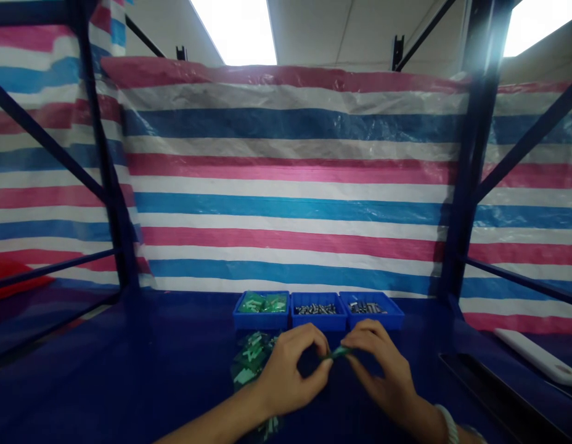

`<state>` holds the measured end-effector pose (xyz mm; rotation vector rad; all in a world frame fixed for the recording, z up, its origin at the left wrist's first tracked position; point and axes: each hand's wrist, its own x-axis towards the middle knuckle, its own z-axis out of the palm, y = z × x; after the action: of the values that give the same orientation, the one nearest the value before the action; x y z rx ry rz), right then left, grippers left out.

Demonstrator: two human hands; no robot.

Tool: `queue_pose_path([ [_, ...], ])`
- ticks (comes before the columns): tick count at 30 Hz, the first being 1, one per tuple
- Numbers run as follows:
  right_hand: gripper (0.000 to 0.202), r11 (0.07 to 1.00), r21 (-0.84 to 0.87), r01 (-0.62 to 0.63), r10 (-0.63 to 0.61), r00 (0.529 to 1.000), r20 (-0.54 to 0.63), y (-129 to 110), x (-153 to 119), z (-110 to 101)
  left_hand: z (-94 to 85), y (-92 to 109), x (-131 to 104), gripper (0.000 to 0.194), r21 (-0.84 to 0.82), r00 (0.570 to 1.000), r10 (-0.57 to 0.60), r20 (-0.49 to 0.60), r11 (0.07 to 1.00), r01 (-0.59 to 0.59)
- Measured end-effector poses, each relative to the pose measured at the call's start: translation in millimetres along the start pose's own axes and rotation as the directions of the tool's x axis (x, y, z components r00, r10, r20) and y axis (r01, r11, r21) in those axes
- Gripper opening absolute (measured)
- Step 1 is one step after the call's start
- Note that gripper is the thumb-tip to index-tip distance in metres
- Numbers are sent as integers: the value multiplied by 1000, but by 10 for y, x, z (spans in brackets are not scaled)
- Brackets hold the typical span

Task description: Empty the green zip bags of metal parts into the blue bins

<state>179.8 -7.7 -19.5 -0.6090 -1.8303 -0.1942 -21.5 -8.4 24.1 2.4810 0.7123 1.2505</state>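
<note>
My left hand (293, 369) and my right hand (384, 367) meet over the middle of the blue surface. Thumb and fingers of each are pinched on a small green plastic packet (338, 352), which stretches between them. Its contents are hidden. Beside and partly behind my left hand lies a pile of clear packets (253, 353) with green and whitish pieces showing. Just beyond the hands stand three blue bins: the left bin (261, 321) holds green packets, the middle bin (319, 322) small metal parts, and the right bin (377, 320) grey metal pin-like pieces.
A dark flat object (503, 394) and a white elongated object (538, 356) lie at the right. Dark blue rack posts (473, 160) flank the blue shelf surface (175, 364). Striped plastic sheeting (290, 213) closes off the back. Something red (15, 277) is at the far left.
</note>
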Motion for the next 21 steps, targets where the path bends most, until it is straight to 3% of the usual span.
queue_pose_path([
  [3, 33, 987, 16, -157, 157, 987, 18, 19, -25, 53, 39, -35, 41, 5, -89, 988, -157, 3, 984, 157],
  [6, 37, 975, -18, -223, 223, 974, 45, 45, -47, 83, -24, -224, 103, 10, -82, 966, -257, 24, 962, 259],
  [8, 33, 975, -39, -221, 223, 973, 55, 66, -49, 90, -160, -434, 158, 9, -18, 936, -349, -51, 937, 349],
  [12, 21, 976, -32, -216, 219, 970, 107, 106, -45, 95, -594, -930, 233, 8, 65, 837, -478, -265, 857, 511],
  [16, 15, 974, -32, -224, 227, 965, 130, 130, -55, 104, -907, -1265, 192, 10, 183, 739, -559, -375, 737, 651],
  [21, 14, 972, -19, -232, 233, 963, 136, 133, -71, 123, -900, -1350, 93, 14, 409, 713, -564, -417, 584, 701],
])
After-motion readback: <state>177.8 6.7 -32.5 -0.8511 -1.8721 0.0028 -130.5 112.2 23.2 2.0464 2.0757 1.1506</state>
